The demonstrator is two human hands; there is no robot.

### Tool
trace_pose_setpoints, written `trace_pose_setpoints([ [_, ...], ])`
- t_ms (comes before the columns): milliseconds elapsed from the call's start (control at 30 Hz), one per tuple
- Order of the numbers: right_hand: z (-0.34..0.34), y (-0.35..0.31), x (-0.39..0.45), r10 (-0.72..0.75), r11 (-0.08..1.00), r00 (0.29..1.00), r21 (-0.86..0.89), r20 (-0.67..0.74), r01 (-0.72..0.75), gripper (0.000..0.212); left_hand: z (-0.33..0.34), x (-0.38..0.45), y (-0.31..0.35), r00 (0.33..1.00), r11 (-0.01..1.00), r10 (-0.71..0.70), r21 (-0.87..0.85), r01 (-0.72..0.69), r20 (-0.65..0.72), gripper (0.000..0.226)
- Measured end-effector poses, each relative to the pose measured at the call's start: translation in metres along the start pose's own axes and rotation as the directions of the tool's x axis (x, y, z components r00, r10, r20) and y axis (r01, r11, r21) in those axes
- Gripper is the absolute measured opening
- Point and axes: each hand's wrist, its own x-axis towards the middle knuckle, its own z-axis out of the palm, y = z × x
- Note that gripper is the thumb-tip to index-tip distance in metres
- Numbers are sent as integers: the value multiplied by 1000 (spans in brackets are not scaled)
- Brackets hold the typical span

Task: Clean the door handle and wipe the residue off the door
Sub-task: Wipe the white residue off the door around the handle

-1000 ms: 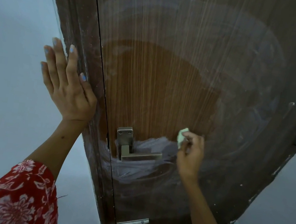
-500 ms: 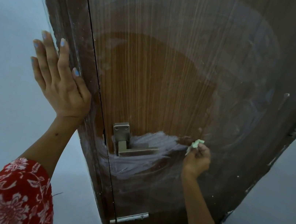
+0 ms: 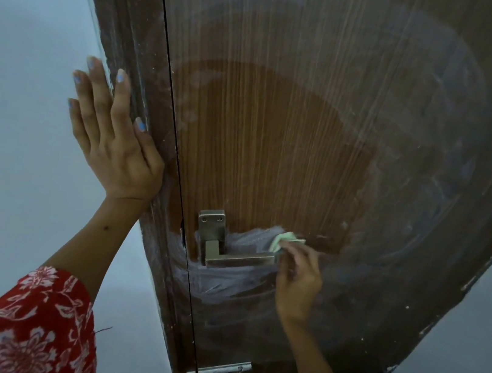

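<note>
Head view: right hand (image 3: 298,277) pinching small pale-green cloth (image 3: 283,239) against brown door (image 3: 278,133), at free end of metal handle (image 3: 234,256), amid white residue (image 3: 224,282). Left hand (image 3: 111,137) flat, fingers straight, pressed on door frame (image 3: 126,40).

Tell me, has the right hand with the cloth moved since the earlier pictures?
Yes. The right hand, pinching the cloth, has come back left toward the door handle and now sits at the lever's free end.
</note>
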Motion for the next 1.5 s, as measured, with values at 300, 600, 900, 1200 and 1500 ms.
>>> trace_pose_setpoints([
  [300,3,7,-3,-349,925,920,-92,179,369,29,0,2,2,999,1000,2,-20,-1,37,47],
  [600,19,13,-23,-290,809,864,-377,412,452,75,2,1,0,1000,999,5,-33,-4,24,48],
  [900,7,17,-6,-243,724,825,-471,510,504,85,0,2,1,999,1000,2,-31,-1,41,47],
  [1200,15,16,-23,-298,608,656,-393,693,690,93,-1,2,2,999,999,-2,-35,3,47,47],
  [1500,31,11,-29,-391,544,520,-265,759,796,107,2,1,0,999,999,7,-34,-6,38,48],
])
